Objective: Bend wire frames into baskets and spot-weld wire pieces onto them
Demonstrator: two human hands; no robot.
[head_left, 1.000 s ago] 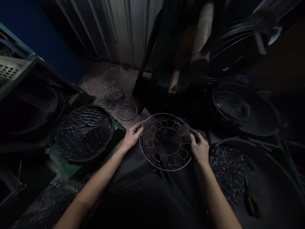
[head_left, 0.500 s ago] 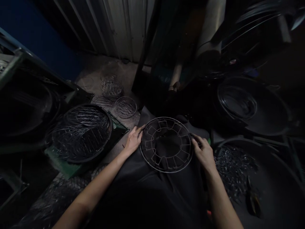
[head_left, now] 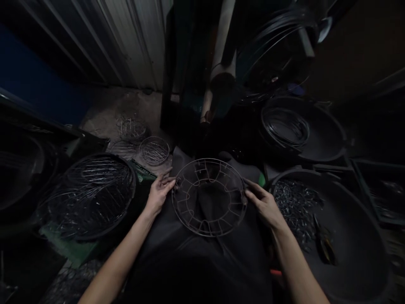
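A round wire frame (head_left: 209, 235) lies level over my dark-clothed lap, its outer ring joined by short wires to a wavy inner ring. My left hand (head_left: 160, 194) pinches the ring's left rim between thumb and fingers. On the opposite rim, my right hand (head_left: 262, 202) grips with thumb below and fingers stretched along the top. Dark fabric (head_left: 207, 202) shows through the open middle of the frame.
To the left, a black basin (head_left: 134, 185) holds many bent wires on a green crate (head_left: 68, 249). Wire rings (head_left: 155, 151) lie on the floor ahead. On the right, a large basin (head_left: 357, 249) holds small metal pieces (head_left: 294, 211) and pliers (head_left: 325, 245); behind it sits a wire coil (head_left: 286, 126).
The view has swung to the right, so surroundings appear shifted left. Both hands still hold the wire frame, which sits slightly lower and further left in the picture.
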